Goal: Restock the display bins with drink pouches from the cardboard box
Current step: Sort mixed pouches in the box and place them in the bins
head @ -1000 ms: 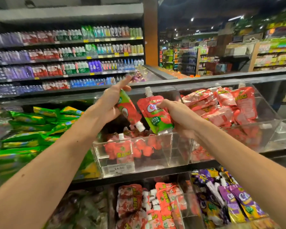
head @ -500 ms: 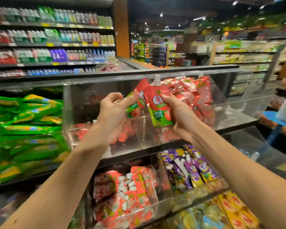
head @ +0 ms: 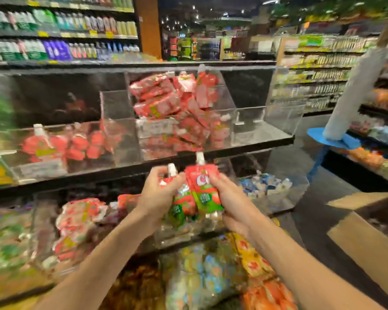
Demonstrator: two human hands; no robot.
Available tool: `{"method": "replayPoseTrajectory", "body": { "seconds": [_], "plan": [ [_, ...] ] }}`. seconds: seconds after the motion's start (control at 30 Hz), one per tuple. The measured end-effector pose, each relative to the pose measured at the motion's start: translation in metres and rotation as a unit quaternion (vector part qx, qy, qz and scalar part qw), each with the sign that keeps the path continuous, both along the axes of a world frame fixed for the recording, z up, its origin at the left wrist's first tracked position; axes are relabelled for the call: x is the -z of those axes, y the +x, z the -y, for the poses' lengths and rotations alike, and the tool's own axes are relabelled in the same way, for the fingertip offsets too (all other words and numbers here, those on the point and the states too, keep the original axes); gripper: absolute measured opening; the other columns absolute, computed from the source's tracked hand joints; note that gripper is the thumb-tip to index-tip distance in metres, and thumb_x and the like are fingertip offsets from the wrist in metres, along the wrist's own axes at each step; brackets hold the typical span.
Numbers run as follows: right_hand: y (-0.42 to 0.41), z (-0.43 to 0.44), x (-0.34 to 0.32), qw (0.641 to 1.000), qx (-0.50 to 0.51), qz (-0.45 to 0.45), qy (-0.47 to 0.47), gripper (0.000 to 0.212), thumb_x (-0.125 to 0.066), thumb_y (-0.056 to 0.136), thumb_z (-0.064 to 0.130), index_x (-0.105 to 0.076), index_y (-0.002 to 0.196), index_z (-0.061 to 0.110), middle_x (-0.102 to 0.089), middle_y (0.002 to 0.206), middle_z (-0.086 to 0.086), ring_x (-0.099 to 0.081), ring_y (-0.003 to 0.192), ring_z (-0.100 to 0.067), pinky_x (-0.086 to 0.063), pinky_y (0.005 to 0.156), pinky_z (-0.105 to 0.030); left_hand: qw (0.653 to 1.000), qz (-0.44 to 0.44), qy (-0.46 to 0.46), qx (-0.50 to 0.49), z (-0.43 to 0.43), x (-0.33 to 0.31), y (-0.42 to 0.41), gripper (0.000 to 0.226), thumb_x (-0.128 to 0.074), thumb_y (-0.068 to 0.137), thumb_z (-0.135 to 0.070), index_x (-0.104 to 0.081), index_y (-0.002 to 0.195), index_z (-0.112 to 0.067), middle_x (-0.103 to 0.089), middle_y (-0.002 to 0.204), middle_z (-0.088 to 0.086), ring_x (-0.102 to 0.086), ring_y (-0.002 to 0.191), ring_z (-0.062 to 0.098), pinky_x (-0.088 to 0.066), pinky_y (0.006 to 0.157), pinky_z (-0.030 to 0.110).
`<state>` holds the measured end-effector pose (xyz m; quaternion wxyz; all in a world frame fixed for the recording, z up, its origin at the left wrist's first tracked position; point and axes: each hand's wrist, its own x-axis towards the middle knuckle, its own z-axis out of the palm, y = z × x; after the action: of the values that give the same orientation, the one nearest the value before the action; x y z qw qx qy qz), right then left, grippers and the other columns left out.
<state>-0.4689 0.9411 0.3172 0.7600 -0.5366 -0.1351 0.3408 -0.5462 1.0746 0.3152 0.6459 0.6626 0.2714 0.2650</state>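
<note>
Both pouches (head: 203, 191) — one clasped in your left grip (head: 157, 198), one in your right grip (head: 231, 202) — have dropped below the top bin (head: 126, 151), still unstocked.

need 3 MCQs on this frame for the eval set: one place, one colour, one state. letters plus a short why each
1. Where is the cardboard box in the head view?
A. lower right
B. top left
C. centre, between the arms

2. What colour is the cap of the pouch in the right hand?
A. blue
B. white
C. black

3. What is the left hand doing?
A. hanging open, holding nothing
B. pressing on the box
C. gripping a second pouch

Answers:
1 A: the brown box with its open top sits at the lower right edge of the view.
2 B: the cap stands up white above the red-and-green pouch.
3 C: it is wrapped round a second pouch, held right beside the one in the right hand.
</note>
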Motion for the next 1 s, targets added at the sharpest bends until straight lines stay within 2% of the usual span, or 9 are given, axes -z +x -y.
{"method": "replayPoseTrajectory", "body": {
  "seconds": [0.1,0.17,0.3,0.4,0.5,0.6,0.77,0.87,1.0],
  "plan": [
    [0.015,0.056,0.019,0.999,-0.039,-0.007,-0.016,0.03,-0.065,0.093,0.02,-0.066,0.123,0.018,-0.073,0.111,-0.015,-0.072,0.092,-0.03,-0.058,0.08,-0.054,0.994,-0.067,-0.075,-0.034,0.043,0.038,0.037,0.075,-0.082,0.06,-0.068,-0.054,0.108,-0.019,-0.067,0.11,0.016,-0.068,0.094,0.03,-0.057,0.086,0.051],
    [0.031,0.087,0.014,0.999,-0.032,0.017,-0.019,0.041,-0.073,0.082,0.01,-0.065,0.122,0.01,-0.071,0.113,-0.02,-0.069,0.096,-0.033,-0.055,0.086,-0.058,0.989,-0.064,-0.132,-0.017,0.073,0.04,0.064,0.1,-0.079,0.051,-0.082,-0.05,0.117,-0.013,-0.066,0.117,0.019,-0.069,0.098,0.032,-0.057,0.086,0.056],
    [0.081,0.121,-0.019,0.996,0.064,0.045,-0.043,0.038,-0.076,0.076,-0.001,-0.067,0.112,0.008,-0.075,0.098,-0.017,-0.071,0.079,-0.028,-0.059,0.068,-0.041,0.987,0.012,-0.159,0.026,0.124,-0.021,0.108,0.048,-0.068,0.089,-0.039,-0.05,0.122,-0.01,-0.063,0.117,0.02,-0.067,0.086,0.024,-0.058,0.072,0.037],
    [0.117,0.131,-0.046,0.993,0.102,0.047,-0.033,0.04,-0.075,0.08,0.0,-0.063,0.118,0.002,-0.074,0.092,-0.017,-0.072,0.071,-0.028,-0.058,0.055,-0.037,0.972,0.049,-0.182,0.138,0.137,-0.051,0.13,0.074,-0.065,0.075,-0.006,-0.034,0.142,-0.019,-0.065,0.1,0.02,-0.066,0.064,0.024,-0.055,0.056,0.033],
    [0.138,0.132,-0.07,0.993,0.109,0.047,-0.016,0.036,-0.072,0.084,0.0,-0.063,0.118,0.002,-0.075,0.097,-0.019,-0.073,0.069,-0.026,-0.057,0.05,-0.034,0.973,-0.037,-0.021,0.226,0.135,-0.071,0.142,0.12,-0.077,0.071,0.009,-0.003,0.157,-0.032,-0.068,0.101,0.013,-0.066,0.075,0.021,-0.055,0.058,0.032],
    [0.154,0.129,-0.088,0.989,0.125,0.084,-0.006,0.038,-0.073,0.082,-0.001,-0.061,0.118,0.003,-0.073,0.105,-0.022,-0.074,0.085,-0.034,-0.063,0.067,-0.044,0.955,-0.107,0.071,0.268,0.126,-0.087,0.158,0.128,-0.085,0.071,-0.004,0.005,0.158,-0.035,-0.07,0.102,0.0,-0.07,0.077,0.013,-0.054,0.057,0.032],
    [0.206,0.117,-0.131,0.977,0.112,0.18,0.005,0.031,-0.072,0.083,0.0,-0.064,0.113,0.001,-0.072,0.107,-0.023,-0.071,0.096,-0.039,-0.06,0.081,-0.048,0.955,-0.032,0.141,0.258,0.123,-0.138,0.198,0.1,-0.094,0.053,-0.014,-0.044,0.137,-0.033,-0.073,0.104,-0.003,-0.069,0.084,0.017,-0.055,0.081,0.056],
    [0.257,0.104,-0.167,0.976,0.067,0.205,0.034,0.025,-0.071,0.087,0.01,-0.064,0.111,0.008,-0.075,0.102,-0.015,-0.073,0.088,-0.031,-0.061,0.077,-0.043,0.961,0.024,0.227,0.159,0.118,-0.165,0.232,0.101,-0.088,0.067,-0.007,-0.029,0.147,-0.026,-0.063,0.11,-0.006,-0.07,0.076,0.0,-0.057,0.06,0.023],
    [0.325,0.069,-0.2,0.974,-0.003,0.226,-0.026,0.062,-0.068,0.071,0.051,-0.063,0.123,0.018,-0.068,0.118,-0.005,-0.069,0.1,-0.026,-0.056,0.085,-0.047,0.951,0.006,0.306,0.048,0.098,-0.189,0.286,0.074,-0.09,0.066,-0.017,-0.044,0.124,-0.017,-0.064,0.084,0.005,-0.062,0.051,0.004,-0.053,0.047,0.025]
  ]
}}
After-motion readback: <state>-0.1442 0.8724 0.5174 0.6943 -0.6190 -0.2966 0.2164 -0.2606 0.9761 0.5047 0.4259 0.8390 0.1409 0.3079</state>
